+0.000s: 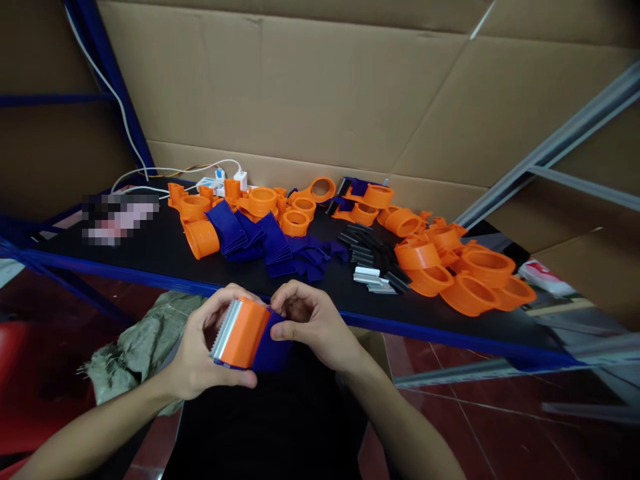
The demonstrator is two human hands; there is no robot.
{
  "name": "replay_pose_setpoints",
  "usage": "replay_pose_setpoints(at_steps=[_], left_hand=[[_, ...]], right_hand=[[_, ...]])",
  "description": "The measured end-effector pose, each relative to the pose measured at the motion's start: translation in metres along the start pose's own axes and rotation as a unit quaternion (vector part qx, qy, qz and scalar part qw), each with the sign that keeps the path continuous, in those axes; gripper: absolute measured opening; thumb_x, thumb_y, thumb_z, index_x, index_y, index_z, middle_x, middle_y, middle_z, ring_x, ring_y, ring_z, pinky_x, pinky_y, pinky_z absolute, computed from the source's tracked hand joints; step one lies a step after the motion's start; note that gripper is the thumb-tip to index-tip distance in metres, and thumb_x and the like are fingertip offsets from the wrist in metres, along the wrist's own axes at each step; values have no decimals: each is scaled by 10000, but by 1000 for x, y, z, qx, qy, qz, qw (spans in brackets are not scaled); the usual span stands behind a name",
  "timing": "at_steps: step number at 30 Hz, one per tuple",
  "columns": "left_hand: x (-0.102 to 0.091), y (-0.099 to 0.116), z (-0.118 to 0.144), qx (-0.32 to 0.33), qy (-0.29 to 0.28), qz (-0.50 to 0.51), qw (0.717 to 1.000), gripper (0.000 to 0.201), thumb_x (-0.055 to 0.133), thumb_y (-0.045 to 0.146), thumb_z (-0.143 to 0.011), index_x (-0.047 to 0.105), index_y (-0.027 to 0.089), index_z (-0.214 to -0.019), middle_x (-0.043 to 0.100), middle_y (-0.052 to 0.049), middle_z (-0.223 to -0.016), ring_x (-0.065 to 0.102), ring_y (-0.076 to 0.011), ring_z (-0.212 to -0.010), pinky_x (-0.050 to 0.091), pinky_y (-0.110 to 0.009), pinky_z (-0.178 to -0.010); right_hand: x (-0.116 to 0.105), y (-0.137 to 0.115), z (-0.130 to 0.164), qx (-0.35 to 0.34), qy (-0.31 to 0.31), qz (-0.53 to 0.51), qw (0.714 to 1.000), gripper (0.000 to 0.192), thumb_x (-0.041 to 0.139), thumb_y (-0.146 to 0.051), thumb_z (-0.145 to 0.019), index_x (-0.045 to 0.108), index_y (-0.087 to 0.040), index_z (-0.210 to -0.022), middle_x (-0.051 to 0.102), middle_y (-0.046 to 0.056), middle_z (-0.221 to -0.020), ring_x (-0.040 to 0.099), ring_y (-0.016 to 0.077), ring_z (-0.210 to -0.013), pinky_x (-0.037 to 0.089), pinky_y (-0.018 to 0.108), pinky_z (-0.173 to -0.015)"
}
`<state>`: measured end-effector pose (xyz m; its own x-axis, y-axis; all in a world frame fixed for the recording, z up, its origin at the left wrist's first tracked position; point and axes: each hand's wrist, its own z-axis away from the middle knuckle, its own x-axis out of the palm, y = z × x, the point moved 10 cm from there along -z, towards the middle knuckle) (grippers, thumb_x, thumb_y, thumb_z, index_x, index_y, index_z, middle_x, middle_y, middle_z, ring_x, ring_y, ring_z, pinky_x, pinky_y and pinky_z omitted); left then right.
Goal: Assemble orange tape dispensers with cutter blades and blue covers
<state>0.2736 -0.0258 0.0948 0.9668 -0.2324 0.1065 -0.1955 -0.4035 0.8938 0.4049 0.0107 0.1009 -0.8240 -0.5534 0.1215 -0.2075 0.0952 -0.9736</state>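
Observation:
In front of my body, an orange tape dispenser (244,333) with a toothed metal blade (227,330) along its left edge is gripped by my left hand (205,347), thumb below and fingers behind. My right hand (313,323) pinches the dark blue plastic flap (273,343) at the dispenser's right side between thumb and fingers. The right fingertips are partly hidden behind the flap. Just beyond my hands on the black table lie loose blue flaps (277,247) in stacks.
Orange dispenser bodies (473,287) are heaped at the right, more orange bodies (263,200) at the back left. Black and silver blade pieces (373,257) lie between. A white power strip (207,183) with cables stands behind. The blue table edge (400,328) is close to my hands.

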Motion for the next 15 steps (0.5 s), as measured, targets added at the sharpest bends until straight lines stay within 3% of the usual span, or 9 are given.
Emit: replay_pose_setpoints(at_steps=[6, 9, 12, 15], left_hand=[[11, 18, -3, 43, -50, 25, 998, 742, 946, 159, -469, 679, 234, -1157, 649, -122, -1086, 602, -355, -1053, 415, -544, -1047], [12, 18, -4, 49, -57, 16, 997, 732, 937, 147, -493, 670, 231, -1169, 664, -120, -1092, 616, -349, -1059, 386, -568, -1084], [5, 8, -5, 31, -33, 7, 999, 737, 944, 180, -504, 645, 215, -1176, 667, -140, -1175, 619, -359, -1112, 412, -541, -1073], [-8, -5, -4, 8, 27, 25, 999, 755, 936, 179, -544, 578, 233, -1207, 658, -150, -1269, 629, -354, -1151, 460, -500, -1029]], right_hand=[[7, -1, 5, 9, -26, -67, 997, 256, 883, -227, -670, 676, -193, -816, 621, -12, -821, 637, 152, -909, 507, 295, -866], [5, 0, 3, -6, -26, -71, 997, 230, 873, -198, -683, 671, -189, -793, 630, -12, -817, 645, 147, -880, 521, 302, -867], [-5, -8, 1, -47, 3, 14, 999, 201, 853, -245, -723, 671, -190, -788, 643, 4, -841, 647, 161, -892, 525, 334, -891], [-7, -29, 8, -95, 31, 206, 973, 143, 723, -293, -871, 723, -223, -995, 660, 53, -1026, 630, 189, -1027, 497, 389, -975]])
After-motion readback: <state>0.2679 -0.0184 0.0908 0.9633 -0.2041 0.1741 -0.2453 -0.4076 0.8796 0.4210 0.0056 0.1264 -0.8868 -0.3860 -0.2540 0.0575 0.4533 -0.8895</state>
